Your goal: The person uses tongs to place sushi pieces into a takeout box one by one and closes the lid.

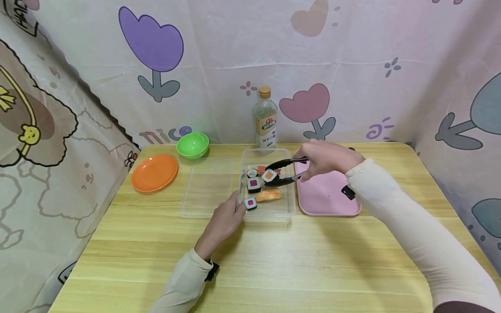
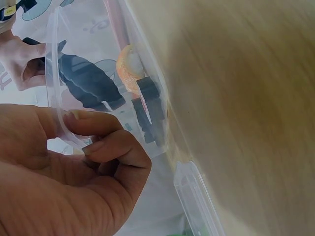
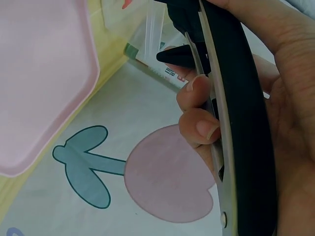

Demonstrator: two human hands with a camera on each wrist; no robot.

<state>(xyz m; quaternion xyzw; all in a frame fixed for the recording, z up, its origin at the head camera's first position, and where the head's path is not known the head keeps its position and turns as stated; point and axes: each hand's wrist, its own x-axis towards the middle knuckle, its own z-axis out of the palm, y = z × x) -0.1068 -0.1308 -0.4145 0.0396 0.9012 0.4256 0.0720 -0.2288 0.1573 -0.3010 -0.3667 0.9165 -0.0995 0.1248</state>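
Note:
My left hand pinches the left rim of a clear plastic container, thumb and fingers curled over its wall in the left wrist view. Over the container, my right hand grips black-tipped metal tongs. Between the tong tips is a sushi roll with an orange centre; whether it touches the container floor, I cannot tell. Inside the container lie a roll with a dark red centre, a smaller roll with a red centre, an orange-topped nigiri, a pale-centred roll and a partly hidden red-and-white piece.
Right of the container lies a pink tray, partly under my right arm. A flat clear lid lies to the left, beyond it an orange plate and green bowls. A glass bottle stands behind the container, near the cloth backdrop.

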